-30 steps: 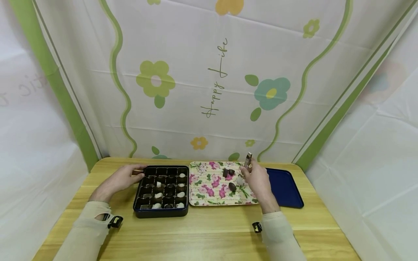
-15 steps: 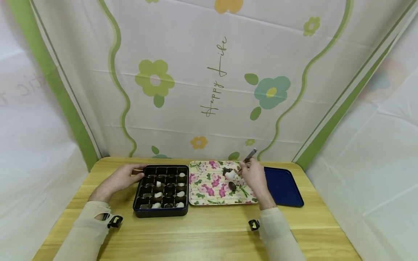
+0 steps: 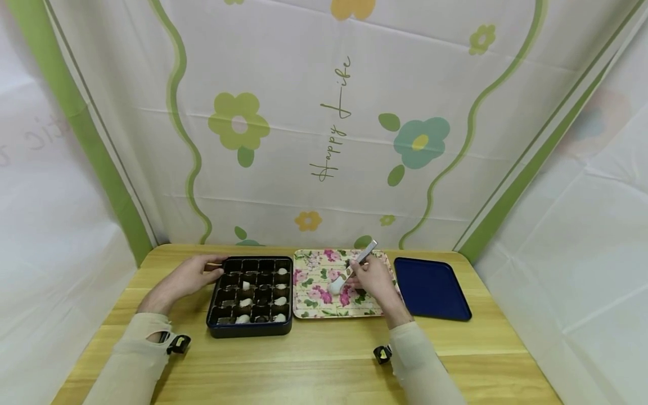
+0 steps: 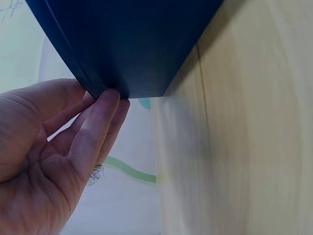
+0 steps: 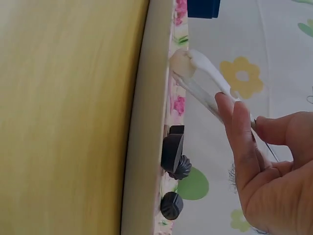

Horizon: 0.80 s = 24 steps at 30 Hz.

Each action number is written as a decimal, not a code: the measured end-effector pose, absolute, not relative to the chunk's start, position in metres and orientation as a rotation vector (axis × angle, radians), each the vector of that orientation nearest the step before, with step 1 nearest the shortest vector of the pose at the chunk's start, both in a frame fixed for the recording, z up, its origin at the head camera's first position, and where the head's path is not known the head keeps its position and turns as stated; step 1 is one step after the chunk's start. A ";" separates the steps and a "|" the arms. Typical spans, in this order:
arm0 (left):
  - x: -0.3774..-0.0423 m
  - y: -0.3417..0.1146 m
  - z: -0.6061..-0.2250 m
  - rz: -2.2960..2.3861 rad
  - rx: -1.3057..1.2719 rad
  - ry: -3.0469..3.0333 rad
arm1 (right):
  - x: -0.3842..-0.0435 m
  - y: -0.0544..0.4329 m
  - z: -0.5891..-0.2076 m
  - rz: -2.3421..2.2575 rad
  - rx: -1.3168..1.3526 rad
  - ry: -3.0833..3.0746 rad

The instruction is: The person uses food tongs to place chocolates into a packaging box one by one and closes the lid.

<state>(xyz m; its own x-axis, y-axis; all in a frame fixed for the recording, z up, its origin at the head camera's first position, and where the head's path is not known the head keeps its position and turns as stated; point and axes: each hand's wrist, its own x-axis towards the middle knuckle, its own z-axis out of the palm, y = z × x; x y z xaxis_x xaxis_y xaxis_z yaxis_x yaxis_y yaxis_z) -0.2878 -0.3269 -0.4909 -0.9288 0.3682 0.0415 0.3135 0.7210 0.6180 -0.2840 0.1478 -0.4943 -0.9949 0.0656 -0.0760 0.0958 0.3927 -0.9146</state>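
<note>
My right hand grips slim tongs, whose pale tips hold a white chocolate low over the floral tray. In the right wrist view, several dark chocolates, among them a ridged one and a smooth one, sit on the tray nearer the wrist; in the head view my right hand mostly covers them. My left hand touches the far left corner of the chocolate box with fairly straight fingers. White and dark chocolates fill some of its compartments.
A dark blue lid lies to the right of the tray. The box stands against the tray's left side on the wooden table. Behind rises a white curtain with printed flowers.
My right hand and the tongs have moved left and toward me across the tray, carrying the white chocolate picked up near the dark ones. The left hand has stayed at the box.
</note>
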 end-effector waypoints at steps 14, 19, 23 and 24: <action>-0.288 -0.327 -0.493 1.007 0.573 2.825 | -0.273 0.149 -0.490 -1.463 -0.191 2.820; -0.289 -0.329 -0.493 1.007 0.580 2.833 | -0.272 0.142 -0.491 -1.247 -0.378 2.904; -0.300 -0.340 -0.507 1.033 0.673 2.856 | -0.272 0.139 -0.493 -1.058 -0.449 3.005; -0.302 -0.341 -0.510 1.037 0.684 2.857 | -0.272 0.138 -0.493 -1.032 -0.447 3.024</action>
